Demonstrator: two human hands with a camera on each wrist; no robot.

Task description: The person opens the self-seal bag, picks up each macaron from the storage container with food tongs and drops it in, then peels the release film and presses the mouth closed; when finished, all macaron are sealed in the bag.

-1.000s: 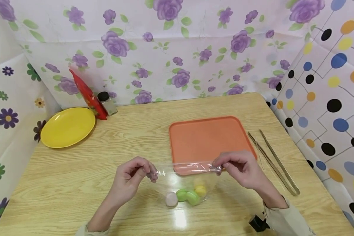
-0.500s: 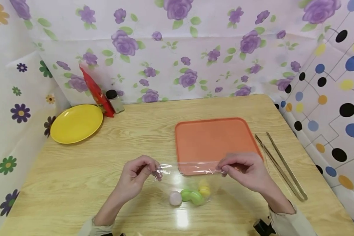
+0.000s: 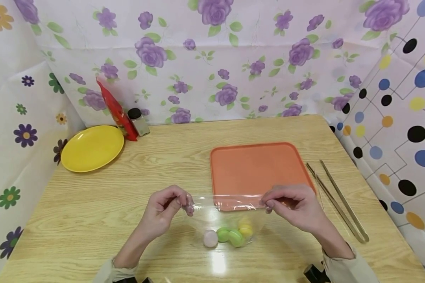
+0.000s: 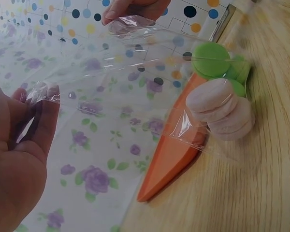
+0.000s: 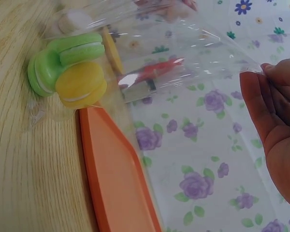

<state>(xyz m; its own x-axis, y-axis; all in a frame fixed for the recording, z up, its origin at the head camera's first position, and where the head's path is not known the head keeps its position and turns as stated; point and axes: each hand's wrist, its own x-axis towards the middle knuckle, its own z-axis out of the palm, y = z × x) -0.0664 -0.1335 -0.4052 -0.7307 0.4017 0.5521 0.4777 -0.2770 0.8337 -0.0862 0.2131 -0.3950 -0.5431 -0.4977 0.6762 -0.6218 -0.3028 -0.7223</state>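
Stretched between both hands is a clear plastic bag [image 3: 230, 202], its top edge pulled straight. My left hand [image 3: 164, 210] pinches its left corner between thumb and fingers. The right corner is pinched the same way by my right hand [image 3: 294, 204]. Macarons lie at the bottom of the bag, close over the wooden table: a pale pink macaron [image 3: 210, 238], green macarons [image 3: 235, 237] and a yellow macaron [image 3: 245, 228]. In the left wrist view, pale pink macarons [image 4: 211, 96] are stacked beside the green ones.
Behind the bag lies an orange tray [image 3: 258, 165], partly overlapped by it and the right hand. Metal tongs [image 3: 343, 200] rest to its right. At the back left are a yellow plate [image 3: 92, 149], a red packet [image 3: 117, 112] and a black-capped jar [image 3: 139, 122]. Patterned cloths hang around the table.
The view has shifted slightly left, so everything appears a little further right. The bag's top edge is pulled straighter between the hands; both keep their hold on its corners.
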